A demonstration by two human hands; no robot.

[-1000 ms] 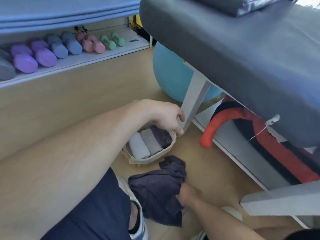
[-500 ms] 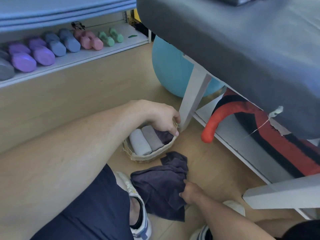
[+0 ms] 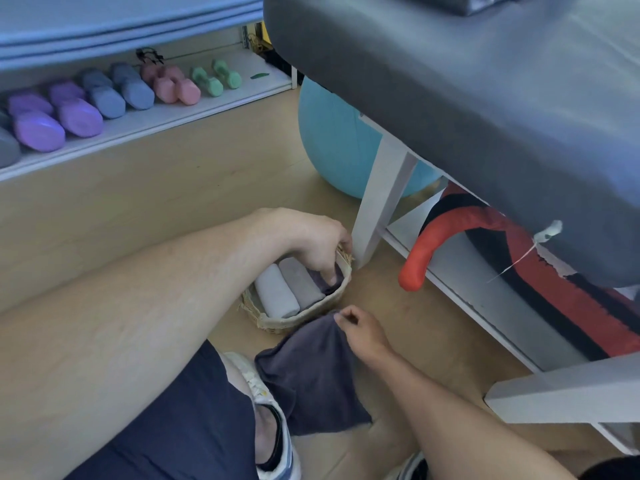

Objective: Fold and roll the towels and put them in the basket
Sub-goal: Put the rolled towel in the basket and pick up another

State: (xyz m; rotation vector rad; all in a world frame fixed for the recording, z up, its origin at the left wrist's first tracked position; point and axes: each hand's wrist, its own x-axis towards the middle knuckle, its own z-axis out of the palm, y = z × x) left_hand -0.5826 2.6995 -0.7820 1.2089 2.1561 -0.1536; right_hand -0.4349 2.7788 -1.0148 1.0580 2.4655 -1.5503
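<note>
A small woven basket [image 3: 277, 322] stands on the wooden floor beside a white table leg. It holds three rolled towels side by side: a light grey towel [image 3: 277, 296], a grey towel [image 3: 301, 284] and a dark towel [image 3: 327, 287]. My left hand [image 3: 311, 240] grips the basket's far right rim, thumb outside, fingertips inside on the dark roll. A loose dark purple towel [image 3: 311, 379] lies spread in front of the basket, partly over my shoe. My right hand [image 3: 360, 332] pinches its top edge just before the basket.
A grey padded table [image 3: 467, 98] overhangs at the right, its white leg [image 3: 381, 202] touching the basket. Under it sit a teal exercise ball [image 3: 332, 143] and a red-and-black bag [image 3: 519, 278]. Coloured dumbbells [image 3: 114, 95] line a low shelf at the left. My shoe [image 3: 266, 403] is beside the towel.
My right hand moved up toward the basket with the dark towel's edge, drawing the bunched towel out flatter. My left hand shifted so its fingers dip further into the basket.
</note>
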